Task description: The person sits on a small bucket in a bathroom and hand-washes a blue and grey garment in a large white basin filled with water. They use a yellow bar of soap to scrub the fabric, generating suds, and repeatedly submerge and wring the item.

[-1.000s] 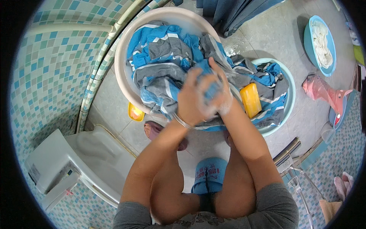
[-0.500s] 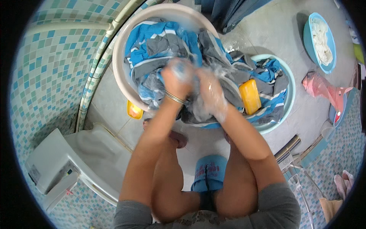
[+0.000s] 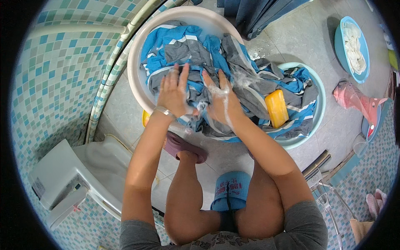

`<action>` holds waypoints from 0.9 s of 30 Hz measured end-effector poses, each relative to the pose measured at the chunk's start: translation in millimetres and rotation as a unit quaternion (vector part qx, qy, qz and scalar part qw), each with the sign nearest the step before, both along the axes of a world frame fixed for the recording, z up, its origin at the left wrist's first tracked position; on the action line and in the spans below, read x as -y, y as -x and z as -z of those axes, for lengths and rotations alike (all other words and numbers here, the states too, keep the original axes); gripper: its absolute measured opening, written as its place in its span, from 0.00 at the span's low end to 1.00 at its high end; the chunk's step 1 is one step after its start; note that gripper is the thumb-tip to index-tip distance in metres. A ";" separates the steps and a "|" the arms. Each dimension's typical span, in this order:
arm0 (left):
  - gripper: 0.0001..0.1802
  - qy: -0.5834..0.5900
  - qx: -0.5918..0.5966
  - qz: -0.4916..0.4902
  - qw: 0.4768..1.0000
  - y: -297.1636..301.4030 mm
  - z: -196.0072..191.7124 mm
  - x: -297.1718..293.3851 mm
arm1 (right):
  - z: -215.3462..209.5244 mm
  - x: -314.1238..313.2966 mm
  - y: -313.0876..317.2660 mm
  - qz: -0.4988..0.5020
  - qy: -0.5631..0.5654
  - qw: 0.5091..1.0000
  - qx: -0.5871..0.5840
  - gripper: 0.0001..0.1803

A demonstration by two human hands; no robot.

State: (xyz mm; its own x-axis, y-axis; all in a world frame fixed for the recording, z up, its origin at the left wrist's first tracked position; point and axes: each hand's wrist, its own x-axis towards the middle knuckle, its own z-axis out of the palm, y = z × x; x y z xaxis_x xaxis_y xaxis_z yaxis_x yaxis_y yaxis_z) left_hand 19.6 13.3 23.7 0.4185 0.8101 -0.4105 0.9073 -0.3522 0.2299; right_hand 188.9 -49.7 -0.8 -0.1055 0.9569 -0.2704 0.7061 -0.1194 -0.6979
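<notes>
A large wet cloth in blue, grey and white stripes (image 3: 187,52) lies bunched in a wide pale pink basin (image 3: 134,71) of water. It stretches over the rim into a light blue basin (image 3: 320,104) on the right. My left hand (image 3: 172,92) rests on the cloth at the pink basin's near side, fingers stretched out. Beside it my right hand (image 3: 223,100), streaked with suds, lies palm down with its fingers extended. A wet fold shows between the two hands. On the cloth at the right sits a yellow block (image 3: 276,108) that looks like laundry soap.
A blue basin with white cloth (image 3: 354,48) stands at the far right, above a pink plastic bag (image 3: 354,96). Below my left is a white squat toilet (image 3: 104,156). A small yellow dish (image 3: 145,118) peeks out by the pink basin. A blue stool (image 3: 230,189) is between my legs.
My hands were close together and blurred with motion over the cloth. Now they are apart and flattened out, the left one having shifted left.
</notes>
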 end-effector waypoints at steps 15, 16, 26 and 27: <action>0.25 0.015 0.401 -0.125 0.907 -24.6 31.9 -25.8 | 57.6 -15.0 -27.6 0.248 0.062 0.831 -0.494 0.18; 0.25 -0.015 0.418 -0.103 0.902 -41.6 10.5 -11.6 | 49.7 -11.8 -31.2 0.246 0.039 0.848 -0.467 0.18; 0.19 -0.167 0.316 -0.212 0.910 -95.1 14.2 7.9 | 15.4 5.5 -18.6 0.033 -0.131 0.991 0.021 0.16; 0.19 -0.162 0.368 -0.277 0.873 -86.9 20.8 -5.2 | 6.5 0.3 -23.1 0.050 -0.106 0.993 -0.015 0.16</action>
State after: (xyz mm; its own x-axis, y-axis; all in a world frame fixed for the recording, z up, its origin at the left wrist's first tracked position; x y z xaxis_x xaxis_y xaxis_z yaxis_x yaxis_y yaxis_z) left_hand 106.5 18.5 2.8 -0.0201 0.9955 0.0921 0.6079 -0.0610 0.7917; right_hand 212.1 -50.0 -7.2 -0.0111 0.9981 -0.0608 0.6765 -0.0372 -0.7355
